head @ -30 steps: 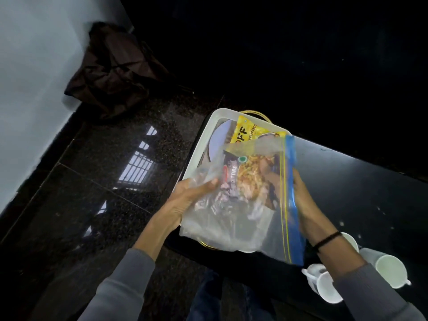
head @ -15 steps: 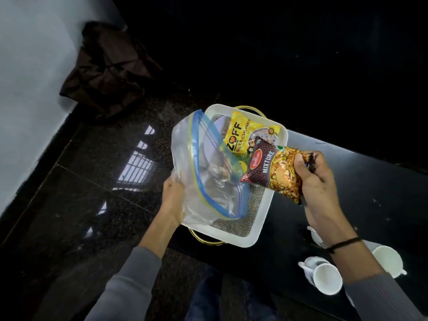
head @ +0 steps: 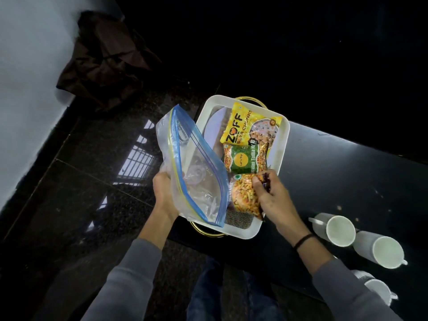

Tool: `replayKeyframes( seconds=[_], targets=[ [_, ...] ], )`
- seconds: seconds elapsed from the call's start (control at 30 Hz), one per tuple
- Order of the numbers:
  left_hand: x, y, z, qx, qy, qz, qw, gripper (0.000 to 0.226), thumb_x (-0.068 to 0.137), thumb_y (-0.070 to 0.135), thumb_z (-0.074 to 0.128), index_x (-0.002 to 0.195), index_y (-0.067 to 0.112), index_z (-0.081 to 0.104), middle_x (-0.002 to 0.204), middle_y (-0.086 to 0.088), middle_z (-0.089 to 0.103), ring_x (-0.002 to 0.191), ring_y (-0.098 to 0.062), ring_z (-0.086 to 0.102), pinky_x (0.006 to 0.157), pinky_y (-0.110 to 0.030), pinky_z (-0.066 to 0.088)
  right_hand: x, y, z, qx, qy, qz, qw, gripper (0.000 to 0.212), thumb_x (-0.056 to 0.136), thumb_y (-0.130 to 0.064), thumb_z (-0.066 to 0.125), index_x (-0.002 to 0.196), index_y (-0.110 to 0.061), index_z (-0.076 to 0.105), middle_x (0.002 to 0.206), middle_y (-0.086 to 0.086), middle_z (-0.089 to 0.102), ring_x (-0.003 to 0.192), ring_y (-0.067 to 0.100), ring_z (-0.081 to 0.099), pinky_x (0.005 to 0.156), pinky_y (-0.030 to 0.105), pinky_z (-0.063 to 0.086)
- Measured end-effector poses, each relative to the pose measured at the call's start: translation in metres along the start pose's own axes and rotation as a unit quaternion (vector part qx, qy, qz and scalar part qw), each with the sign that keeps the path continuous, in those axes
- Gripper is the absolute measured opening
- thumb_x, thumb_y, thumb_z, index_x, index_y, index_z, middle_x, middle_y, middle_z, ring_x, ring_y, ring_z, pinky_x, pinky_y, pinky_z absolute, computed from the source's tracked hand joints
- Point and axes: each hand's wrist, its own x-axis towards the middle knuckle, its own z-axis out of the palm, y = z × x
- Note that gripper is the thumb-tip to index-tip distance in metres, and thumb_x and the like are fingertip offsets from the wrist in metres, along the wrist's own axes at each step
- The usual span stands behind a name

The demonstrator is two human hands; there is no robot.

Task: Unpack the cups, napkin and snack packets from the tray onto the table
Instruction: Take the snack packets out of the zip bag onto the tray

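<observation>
My left hand grips the open clear bag at the tray's nine o'clock. My right hand clutches a snack packet over the tray; cups lie on the bench at four o'clock.

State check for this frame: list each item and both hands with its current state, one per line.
Zip bag: open, held up by left hand.
Mixture packet: gripped by right hand, over the tray.
Green packet: lying in tray.
Yellow Zoff packet: lying in tray.
Tray: on table, still loaded.
Cups: on the table, lying tipped.
</observation>
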Motion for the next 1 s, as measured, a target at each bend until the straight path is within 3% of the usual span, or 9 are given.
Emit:
replayKeyframes(
  seconds=[0.17,0.23,0.27,0.37,0.47,0.53,0.6,0.77,1.0],
  targets=[
    [0.007,-0.002,-0.003,-0.017,-0.009,-0.031,0.999,0.037,0.087,0.000,0.039,0.055,0.010,0.055,0.040,0.010,0.044,0.038,-0.013,0.041,0.039,-0.015,0.038,0.002,0.006,0.023,0.006,-0.017,0.023,1.000,0.016,0.103,-0.030,0.056,0.116,-0.022,0.054,0.101,0.004,0.068,0.096,0.027,0.067,0.085,0.040,0.056],
    [0.009,-0.002,-0.003,-0.001,-0.018,-0.033,0.999,0.028,0.085,-0.001,0.040,0.094,-0.026,0.050,0.041,0.008,0.043,0.041,-0.015,0.040,0.042,-0.017,0.037,0.002,0.007,0.023,-0.055,0.022,0.016,0.998,0.021,0.101,-0.029,0.059,0.120,-0.023,0.054,0.097,-0.006,0.064,0.085,0.016,0.064,0.075,0.030,0.048],
    [0.010,-0.003,-0.003,0.009,-0.016,-0.030,0.999,0.037,0.084,-0.002,0.039,0.115,-0.022,0.039,0.042,0.009,0.043,0.039,-0.014,0.040,0.041,-0.017,0.037,0.001,0.006,0.021,-0.081,0.039,0.008,0.996,0.024,0.101,-0.028,0.061,0.122,-0.021,0.053,0.100,-0.006,0.062,0.081,0.012,0.061,0.074,0.027,0.045],
    [0.006,-0.003,0.000,0.002,-0.023,-0.025,0.999,0.032,0.084,-0.005,0.037,0.105,-0.027,0.048,0.040,0.010,0.044,0.036,-0.013,0.040,0.037,-0.014,0.035,-0.007,-0.001,0.012,-0.117,0.063,-0.027,0.991,0.029,0.099,-0.021,0.063,0.124,-0.014,0.051,0.111,-0.004,0.060,0.087,0.015,0.062,0.076,0.025,0.046],
    [-0.001,-0.001,0.005,-0.008,-0.033,-0.018,0.999,0.033,0.090,-0.004,0.039,0.061,0.004,0.053,0.040,0.012,0.048,0.034,-0.010,0.044,0.036,-0.013,0.037,-0.023,-0.018,0.001,-0.153,0.084,-0.064,0.983,0.030,0.099,-0.024,0.063,0.123,-0.013,0.050,0.112,-0.005,0.056,0.097,0.014,0.056,0.080,0.026,0.044],
    [-0.012,0.003,0.010,-0.032,-0.038,-0.007,0.999,0.023,0.093,-0.001,0.039,0.087,-0.018,0.053,0.043,0.013,0.051,0.037,-0.007,0.050,0.039,-0.014,0.041,-0.037,-0.035,-0.007,-0.122,0.085,-0.067,0.987,0.032,0.100,-0.034,0.061,0.124,-0.016,0.051,0.115,-0.007,0.059,0.099,0.012,0.058,0.082,0.027,0.047],
    [-0.019,0.006,0.019,-0.051,-0.020,0.002,0.999,0.029,0.096,0.001,0.038,0.110,-0.010,0.061,0.050,0.012,0.058,0.049,-0.011,0.057,0.047,-0.019,0.046,-0.054,-0.054,-0.013,-0.046,0.078,-0.055,0.994,0.036,0.099,-0.049,0.058,0.122,-0.022,0.052,0.113,-0.015,0.061,0.097,0.002,0.063,0.079,0.020,0.048],
    [-0.050,0.024,0.044,-0.054,-0.017,0.030,0.998,0.034,0.100,0.012,0.043,0.086,0.019,0.073,0.081,0.001,0.068,0.081,-0.022,0.061,0.074,-0.033,0.051,-0.101,-0.099,-0.022,0.079,0.044,-0.095,0.991,0.034,0.095,-0.069,0.044,0.120,-0.049,0.053,0.110,-0.042,0.059,0.100,-0.022,0.058,0.075,0.004,0.046],
    [-0.118,0.055,0.059,0.004,-0.052,0.078,0.996,0.035,0.105,0.028,0.045,0.131,0.016,0.064,0.122,-0.006,0.069,0.102,-0.018,0.068,0.077,-0.026,0.058,-0.145,-0.130,-0.021,0.075,0.064,-0.132,0.986,0.059,0.093,-0.070,0.051,0.145,-0.046,0.039,0.145,-0.023,0.042,0.132,-0.004,0.046,0.110,0.029,0.041]
  ],
)
